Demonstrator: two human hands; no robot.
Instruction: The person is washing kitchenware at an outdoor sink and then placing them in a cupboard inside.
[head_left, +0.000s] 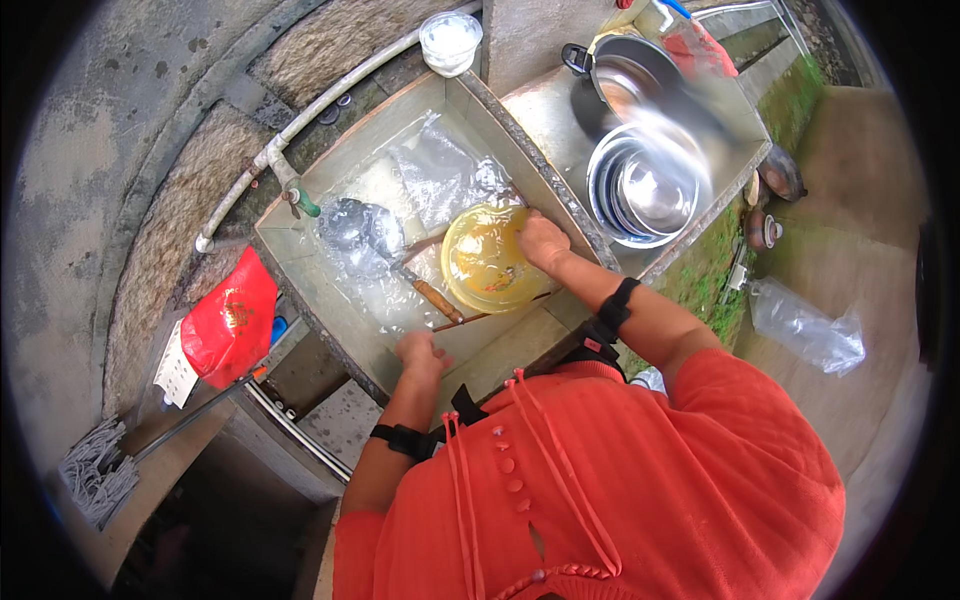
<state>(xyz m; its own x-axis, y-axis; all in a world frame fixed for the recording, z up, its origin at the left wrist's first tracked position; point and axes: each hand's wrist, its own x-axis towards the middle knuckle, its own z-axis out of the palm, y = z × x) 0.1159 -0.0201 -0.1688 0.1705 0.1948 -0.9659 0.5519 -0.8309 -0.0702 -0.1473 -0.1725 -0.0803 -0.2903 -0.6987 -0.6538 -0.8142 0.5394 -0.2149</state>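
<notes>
My right hand (544, 238) grips the right rim of a yellow plastic basin (484, 255), which sits in the water of a tiled sink (525, 154). Water and some small scraps show inside the basin. My left hand (424, 352) is over the near left part of the sink, blurred, thumb apart, with nothing visible in it. Just beyond it lies a tool with a wooden handle (437, 301); its other end runs under a shiny, clear-looking object (361, 232) that the rippling water blurs. Farther back, a clear plastic sheet or bag (435, 169) lies in the water.
A tap with a green spout (300, 201) reaches over the sink's left wall. On the back corner stands a clear tub (450, 41). The basin to the right holds stacked metal bowls (649, 187) and a dark pot (637, 71). Left are a red bag (232, 319) and a mop (97, 469).
</notes>
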